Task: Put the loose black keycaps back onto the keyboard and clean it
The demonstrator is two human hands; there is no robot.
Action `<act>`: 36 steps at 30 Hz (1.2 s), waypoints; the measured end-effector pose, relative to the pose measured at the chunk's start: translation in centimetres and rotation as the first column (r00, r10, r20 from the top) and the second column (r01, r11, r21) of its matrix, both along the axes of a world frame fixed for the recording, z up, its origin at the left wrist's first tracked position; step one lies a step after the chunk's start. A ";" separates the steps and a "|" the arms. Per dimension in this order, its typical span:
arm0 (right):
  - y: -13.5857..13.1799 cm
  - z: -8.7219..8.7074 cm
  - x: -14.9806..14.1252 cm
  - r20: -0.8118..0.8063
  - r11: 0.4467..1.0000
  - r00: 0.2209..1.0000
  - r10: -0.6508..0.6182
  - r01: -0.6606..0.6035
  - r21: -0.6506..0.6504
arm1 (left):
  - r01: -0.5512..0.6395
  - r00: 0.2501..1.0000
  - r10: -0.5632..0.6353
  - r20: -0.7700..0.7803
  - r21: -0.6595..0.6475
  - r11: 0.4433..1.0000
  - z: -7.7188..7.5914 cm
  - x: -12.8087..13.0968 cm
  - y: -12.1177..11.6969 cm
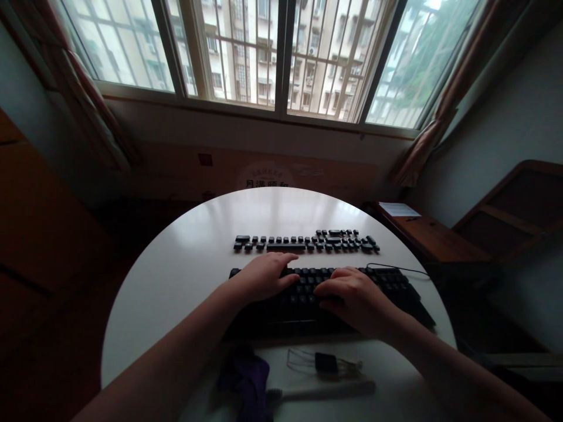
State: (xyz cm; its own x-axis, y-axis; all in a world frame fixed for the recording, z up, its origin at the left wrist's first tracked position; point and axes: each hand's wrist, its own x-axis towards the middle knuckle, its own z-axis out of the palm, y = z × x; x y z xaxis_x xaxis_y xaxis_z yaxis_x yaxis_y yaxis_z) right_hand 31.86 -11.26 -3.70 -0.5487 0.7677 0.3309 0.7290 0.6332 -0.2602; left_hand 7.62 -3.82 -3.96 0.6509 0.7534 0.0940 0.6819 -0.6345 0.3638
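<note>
A black keyboard (303, 287) lies on the round white table in front of me, with part of its lower half dark and without visible keycaps. My left hand (266, 274) rests over its upper left part, fingers stretched out and thumb apart. Over the middle keys is my right hand (349, 293), its fingers curled and drawn together; whatever they may hold is hidden. Beyond the keyboard, loose black keycaps (285, 247) are laid out in rows, a long space bar among them.
Near me on the table (162, 281) lie a purple cloth (246, 384), a toothbrush (325, 391) and a wire keycap puller (325, 363). A thin cable (396, 267) runs off to the right. A wooden side table (435, 234) with paper stands beyond, below the barred window (281, 58).
</note>
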 end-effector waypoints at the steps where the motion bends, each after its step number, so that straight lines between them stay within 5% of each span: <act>1: 0.0 0.0 0.0 0.011 1.000 1.000 -0.001 0.001 0.004 | 0.003 1.000 -0.003 -0.002 0.000 1.000 0.0 0.0 0.0; 11: -1.0 0.1 -1.0 0.078 0.988 0.989 -0.129 0.122 0.092 | 0.011 1.000 -0.011 -0.003 0.006 1.000 0.0 0.0 -0.1; 21: -2.1 1.1 -1.1 0.290 0.994 0.952 -0.093 0.104 -0.021 | 0.009 1.000 -0.009 -0.003 0.012 1.000 0.1 -0.1 0.0; 25: -2.0 1.3 -0.5 0.234 0.984 0.968 -0.091 0.124 -0.131 | 0.006 0.999 -0.004 -0.040 0.042 0.999 0.2 0.1 -0.3; 30: 0.7 2.3 2.3 -0.022 0.959 0.962 -0.272 0.269 -0.091 | -0.010 0.998 0.021 -0.051 0.209 0.978 0.6 2.3 -2.5; 36: 7.6 4.0 4.9 0.189 0.922 0.904 -0.383 0.386 0.025 | -0.037 0.999 0.040 -0.011 0.178 0.983 -0.1 4.4 -3.8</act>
